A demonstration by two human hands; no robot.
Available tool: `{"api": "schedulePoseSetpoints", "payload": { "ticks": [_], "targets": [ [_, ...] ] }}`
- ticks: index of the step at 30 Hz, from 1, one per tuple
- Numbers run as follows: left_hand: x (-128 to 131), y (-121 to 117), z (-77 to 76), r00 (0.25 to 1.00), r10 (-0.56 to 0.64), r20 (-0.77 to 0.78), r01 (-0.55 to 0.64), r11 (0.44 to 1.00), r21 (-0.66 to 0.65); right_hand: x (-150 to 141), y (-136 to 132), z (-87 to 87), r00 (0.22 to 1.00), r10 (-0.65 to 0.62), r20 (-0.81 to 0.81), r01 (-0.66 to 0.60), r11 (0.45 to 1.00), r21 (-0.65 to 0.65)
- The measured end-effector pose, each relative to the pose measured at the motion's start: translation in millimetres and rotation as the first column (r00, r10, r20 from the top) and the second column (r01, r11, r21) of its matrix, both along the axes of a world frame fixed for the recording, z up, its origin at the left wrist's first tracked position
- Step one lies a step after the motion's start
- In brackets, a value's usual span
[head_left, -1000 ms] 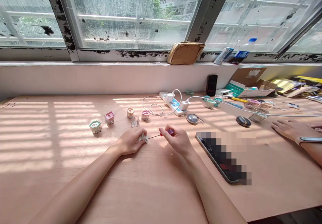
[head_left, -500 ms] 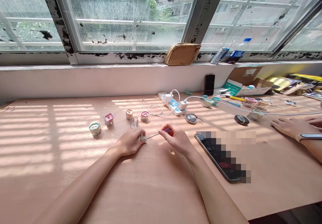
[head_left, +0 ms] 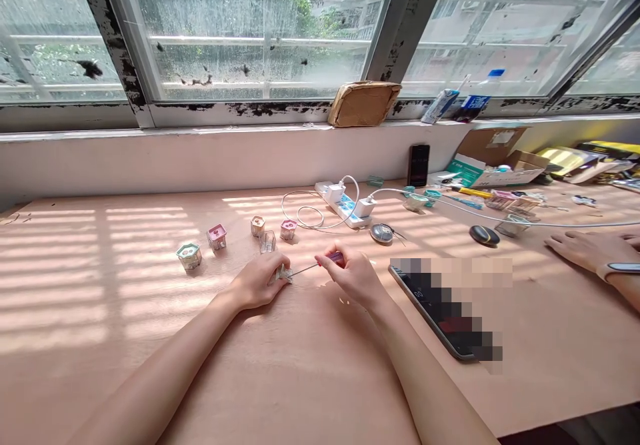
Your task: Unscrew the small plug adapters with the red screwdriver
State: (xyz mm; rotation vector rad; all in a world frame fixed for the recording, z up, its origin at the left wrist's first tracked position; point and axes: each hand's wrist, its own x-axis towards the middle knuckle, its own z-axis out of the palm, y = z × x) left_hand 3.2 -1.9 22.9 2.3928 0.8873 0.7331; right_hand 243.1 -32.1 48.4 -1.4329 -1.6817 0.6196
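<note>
On the plywood bench (head_left: 50,365) beneath the window, we are pinching a small clear plastic housing (head_left: 283,273) against the wood with our left hand (head_left: 257,281) and grasping a red-handled precision screwdriver (head_left: 336,258) in our right hand (head_left: 353,275), its thin shaft reaching the housing. Just ahead of us, a row of small hexagonal capsules (head_left: 217,237) is standing apart on the wood, while a co-worker's hand (head_left: 590,248) is lying open and flat well off to the right, near a black computer mouse (head_left: 484,235)
</note>
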Motion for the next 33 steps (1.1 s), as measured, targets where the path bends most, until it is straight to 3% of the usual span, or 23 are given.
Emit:
{"api": "schedulePoseSetpoints", "payload": {
  "ticks": [3,9,17,27,30,33],
  "targets": [
    [-0.1,-0.1,1.2,1.000,0.002,-0.001,-0.002,1.000,-0.003,0.0,0.1,-2.0,0.999,-0.034,0.024,0.034,0.999,0.005],
    [0.0,0.7,-0.5,1.000,0.001,0.004,-0.001,1.000,0.000,-2.4,-3.7,7.6,0.992,0.119,-0.050,-0.117,0.992,0.045],
    [-0.3,0.9,-1.7,1.000,-0.007,0.014,0.007,1.000,-0.006,-4.8,-2.4,-1.2,0.996,0.014,-0.090,-0.015,1.000,-0.010],
    [-0.1,0.2,1.5,1.000,-0.002,0.022,0.002,1.000,-0.025,-8.5,-4.3,2.3,0.986,0.129,-0.105,-0.118,0.988,0.103],
    [-0.4,-0.5,1.6,0.999,0.017,0.032,-0.015,0.999,-0.045,-11.1,-5.6,1.6,0.985,0.087,-0.148,-0.069,0.990,0.125],
    [-1.5,1.9,-0.3,0.990,0.067,0.125,-0.047,0.987,-0.154,-14.4,-5.7,-1.2,0.959,0.017,-0.283,0.025,0.990,0.142]
  ]
}}
